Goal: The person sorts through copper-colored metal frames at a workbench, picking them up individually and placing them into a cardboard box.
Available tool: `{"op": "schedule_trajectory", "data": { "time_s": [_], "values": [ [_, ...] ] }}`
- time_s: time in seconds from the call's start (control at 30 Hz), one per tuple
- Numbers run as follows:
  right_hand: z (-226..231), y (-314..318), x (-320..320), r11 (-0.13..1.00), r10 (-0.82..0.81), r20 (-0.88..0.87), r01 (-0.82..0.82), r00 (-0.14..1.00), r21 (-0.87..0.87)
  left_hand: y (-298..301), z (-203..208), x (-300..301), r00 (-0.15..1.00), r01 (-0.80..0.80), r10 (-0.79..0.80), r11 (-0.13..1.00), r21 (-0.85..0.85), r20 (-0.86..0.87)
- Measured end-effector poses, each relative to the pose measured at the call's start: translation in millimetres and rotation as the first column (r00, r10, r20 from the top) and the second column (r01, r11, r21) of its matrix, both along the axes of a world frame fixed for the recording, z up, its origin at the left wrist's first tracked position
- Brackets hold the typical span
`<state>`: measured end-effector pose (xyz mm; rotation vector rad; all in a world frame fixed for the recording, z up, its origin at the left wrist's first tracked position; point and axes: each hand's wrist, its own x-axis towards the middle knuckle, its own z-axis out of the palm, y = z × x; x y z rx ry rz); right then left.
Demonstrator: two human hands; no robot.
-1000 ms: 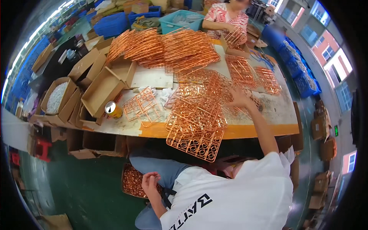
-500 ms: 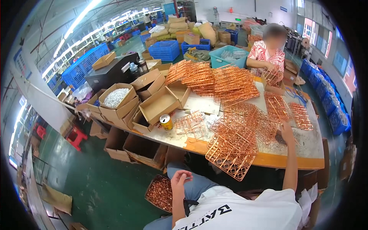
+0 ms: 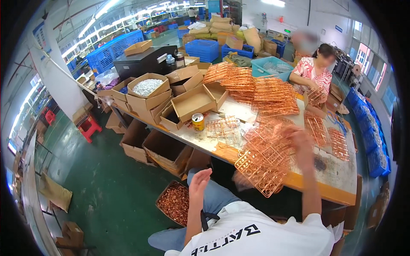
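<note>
My left hand (image 3: 200,181) is held up above my thigh, fingers stretched out and nothing seen in them. Below it, beside my leg, a cardboard box of small copper-coloured pieces (image 3: 174,201) rests low near the floor. My right hand (image 3: 299,138), smeared by motion, reaches over a pile of copper-coloured lattice frames with rings (image 3: 267,153) on the table. Whether it grips a frame cannot be made out. The pile overhangs the table's near edge. Left of it lie thinner, paler copper frames (image 3: 223,131).
A yellow can (image 3: 198,122) stands near open cardboard trays (image 3: 194,102). Behind is a tall stack of copper frames (image 3: 275,96). Across the table a co-worker (image 3: 314,74) handles frames over a box. Blue crates (image 3: 363,123) line the right side; a red stool (image 3: 89,128) stands left.
My right hand has moved left from the tabletop to the frame pile. My left hand has risen slightly and its fingers have straightened. The whole view has shifted.
</note>
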<state>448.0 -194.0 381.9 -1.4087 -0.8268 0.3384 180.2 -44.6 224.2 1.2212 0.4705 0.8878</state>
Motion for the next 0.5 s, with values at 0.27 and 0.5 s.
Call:
{"op": "schedule_trajectory", "data": {
  "time_s": [0.27,0.5],
  "values": [
    [-117,152,-148,0.627,0.615,-0.691,-0.767,0.379,0.138,-17,14,-97,0.998,-0.059,0.064,0.96,-0.275,0.011],
    [-191,190,-217,0.269,0.526,-0.845,-0.961,0.095,0.059,-40,-40,-141,0.78,-0.601,0.616,0.69,-0.404,-0.11]
  ]
}}
